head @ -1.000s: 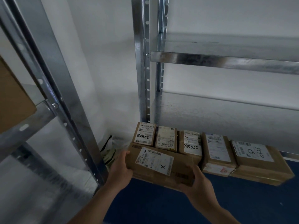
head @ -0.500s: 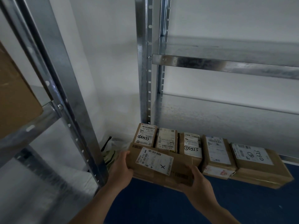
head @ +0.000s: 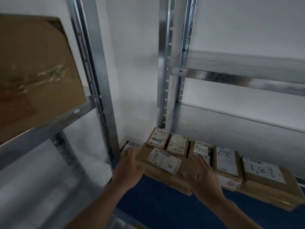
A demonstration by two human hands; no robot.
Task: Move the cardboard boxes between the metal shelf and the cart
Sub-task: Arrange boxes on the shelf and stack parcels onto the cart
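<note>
Box with an X-marked label (head: 166, 164) lies low at the foot of the metal shelf (head: 165, 80), its far edge against the left end of a row of labelled boxes (head: 177, 143) and its near edge over the blue surface (head: 165, 209). The left hand (head: 130, 164), fingers straight and wide, sits just beside the box's left edge, and the right hand (head: 206, 177), also wide and blurred, flanks its right front corner; contact cannot be judged. Leftward, a gap of white wall (head: 132, 63) separates the shelf from a second upright (head: 97, 80) bearing a large brown carton (head: 33, 71).
</note>
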